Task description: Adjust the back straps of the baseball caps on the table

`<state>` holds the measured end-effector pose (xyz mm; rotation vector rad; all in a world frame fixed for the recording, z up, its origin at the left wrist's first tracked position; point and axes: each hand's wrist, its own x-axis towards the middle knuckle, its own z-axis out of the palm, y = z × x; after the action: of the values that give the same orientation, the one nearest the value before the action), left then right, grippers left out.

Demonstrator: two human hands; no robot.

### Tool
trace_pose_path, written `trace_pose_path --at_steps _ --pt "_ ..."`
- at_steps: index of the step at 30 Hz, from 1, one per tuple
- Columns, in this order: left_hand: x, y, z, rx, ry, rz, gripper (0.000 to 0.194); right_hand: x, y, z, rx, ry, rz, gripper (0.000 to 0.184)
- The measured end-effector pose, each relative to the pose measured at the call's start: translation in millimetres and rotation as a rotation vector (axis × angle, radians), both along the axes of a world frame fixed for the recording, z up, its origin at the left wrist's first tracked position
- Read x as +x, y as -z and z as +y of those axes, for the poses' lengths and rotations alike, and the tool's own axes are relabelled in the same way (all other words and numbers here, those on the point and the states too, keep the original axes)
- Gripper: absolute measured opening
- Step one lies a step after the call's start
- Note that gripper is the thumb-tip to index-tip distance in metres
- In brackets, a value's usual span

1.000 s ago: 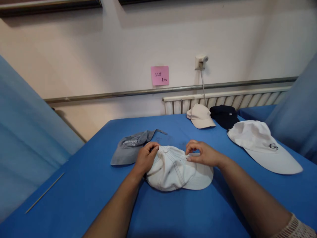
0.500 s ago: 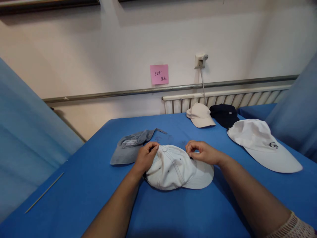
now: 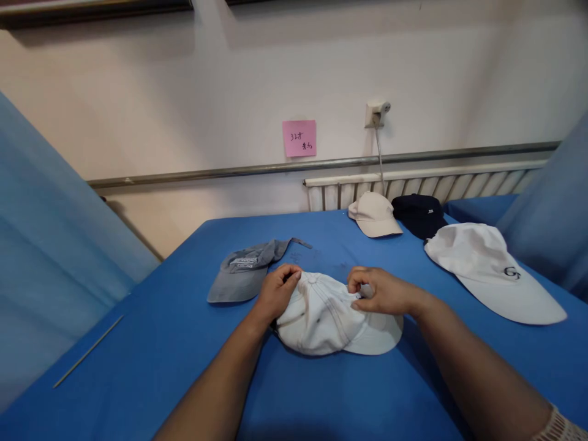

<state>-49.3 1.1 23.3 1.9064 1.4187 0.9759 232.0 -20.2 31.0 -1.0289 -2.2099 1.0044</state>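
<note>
A white baseball cap (image 3: pixel 316 321) lies on the blue-covered table in front of me, its brim to the right. My left hand (image 3: pixel 278 291) pinches the rear of the crown between thumb and fingers. At the front of the crown, just above the brim, my right hand (image 3: pixel 374 291) grips the fabric with curled fingers and thumb; the far fingertips are partly hidden. Behind my left hand a grey-blue cap (image 3: pixel 243 269) with white lettering rests on the cloth, its strap trailing to the right.
Along the table's far right are a beige cap (image 3: pixel 373 214), a dark navy cap (image 3: pixel 419 214) and a large white cap (image 3: pixel 487 260). A thin stick (image 3: pixel 88 351) lies at left. Blue curtains (image 3: pixel 55 245) flank the table (image 3: pixel 151 367); a radiator (image 3: pixel 413 180) stands behind.
My right hand has shifted slightly, its thumb now lower on the crown and farther from the index finger. My left hand keeps its pinch. The whole view has drifted slightly.
</note>
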Motion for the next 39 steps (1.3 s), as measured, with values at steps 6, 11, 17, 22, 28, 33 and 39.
trace_pose_path --at_steps 6,11,17,22,28,33,39 --pt "3 -0.5 -1 -0.03 -0.016 -0.049 0.025 3 7.7 6 -0.092 -0.057 0.241 0.003" --pt "2 -11.2 -6 -0.071 -0.024 -0.14 0.028 9 28.0 19 -0.438 -0.023 0.646 0.015" --pt "-17 -49.8 -27 -0.065 0.232 0.216 0.033 10 36.3 25 -0.492 0.057 0.753 0.016" --pt "-17 -53.9 -38 -0.029 0.236 0.46 0.033 10 34.8 25 -0.503 0.099 0.774 0.016" --pt "-10 -49.3 -41 -0.069 0.222 0.551 0.02 10 32.0 24 -0.495 0.127 0.768 0.018" --pt "-14 -56.7 -44 -0.183 0.189 0.579 0.041 10 31.2 24 -0.514 0.138 0.769 0.019" --pt "-14 -51.7 -46 -0.166 0.27 0.483 0.011 9 31.0 23 -0.518 0.138 0.785 0.017"
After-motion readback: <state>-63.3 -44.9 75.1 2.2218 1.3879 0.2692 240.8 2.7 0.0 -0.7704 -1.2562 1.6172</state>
